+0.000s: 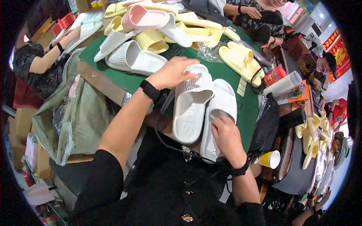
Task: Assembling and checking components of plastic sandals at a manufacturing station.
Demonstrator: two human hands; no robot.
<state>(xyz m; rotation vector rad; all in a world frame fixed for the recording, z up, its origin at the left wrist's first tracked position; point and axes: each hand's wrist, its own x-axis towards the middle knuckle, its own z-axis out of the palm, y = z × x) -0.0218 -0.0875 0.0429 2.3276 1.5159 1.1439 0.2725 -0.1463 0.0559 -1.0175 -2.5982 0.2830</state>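
Two white slippers lie side by side at the table's near edge, toes pointing away from me. My left hand [177, 72] reaches to the toe end of the left white slipper [191, 107], its thumb on the ribbed strap and its other fingers partly hidden around the toe. On the right white slipper [225, 98], my right hand [228, 139] is closed, with curled fingers at the strap's opening and the side of the sole. Its fingertips are hidden. Beyond my left wrist lies a larger white ribbed slipper [134, 59].
Yellow slippers [152, 40], a pink slipper [145, 18] and clear plastic [209, 52] crowd the far part of the green table [245, 113]. At right are a yellow pair [241, 58], a red-lidded jar [275, 75] and a paper cup [269, 159]. Other people work nearby.
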